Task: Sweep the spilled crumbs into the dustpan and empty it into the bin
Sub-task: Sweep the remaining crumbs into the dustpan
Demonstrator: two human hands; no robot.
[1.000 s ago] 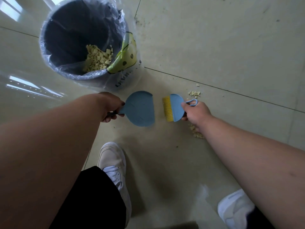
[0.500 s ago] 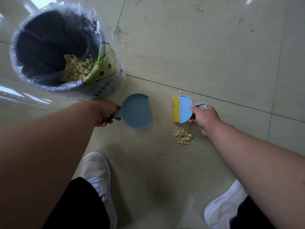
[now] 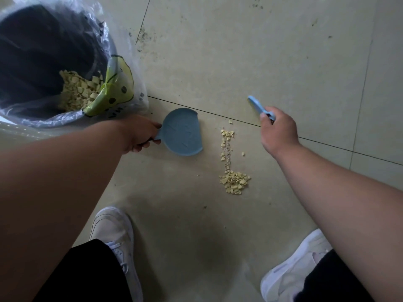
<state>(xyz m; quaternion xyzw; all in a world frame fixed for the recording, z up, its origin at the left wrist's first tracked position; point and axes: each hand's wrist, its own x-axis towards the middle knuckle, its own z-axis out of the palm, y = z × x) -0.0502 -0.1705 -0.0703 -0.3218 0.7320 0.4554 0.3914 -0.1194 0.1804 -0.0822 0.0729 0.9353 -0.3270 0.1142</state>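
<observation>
my left hand (image 3: 139, 136) grips the dustpan (image 3: 182, 131) flat on the floor; my right hand (image 3: 278, 130) grips the brush (image 3: 257, 105), lifted far right. crumbs (image 3: 233, 168) lie between, so i should sweep leftward in short, low strokes.

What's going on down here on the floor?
A person is sweeping up spilled crumbs. The left hand holds a blue dustpan flat on the tiled floor, its open edge facing the crumbs. The right hand grips a small blue brush, lifted beyond the crumbs, which lie in a line and a small pile beside the pan. The lined bin to the left already holds similar crumbs.
</observation>
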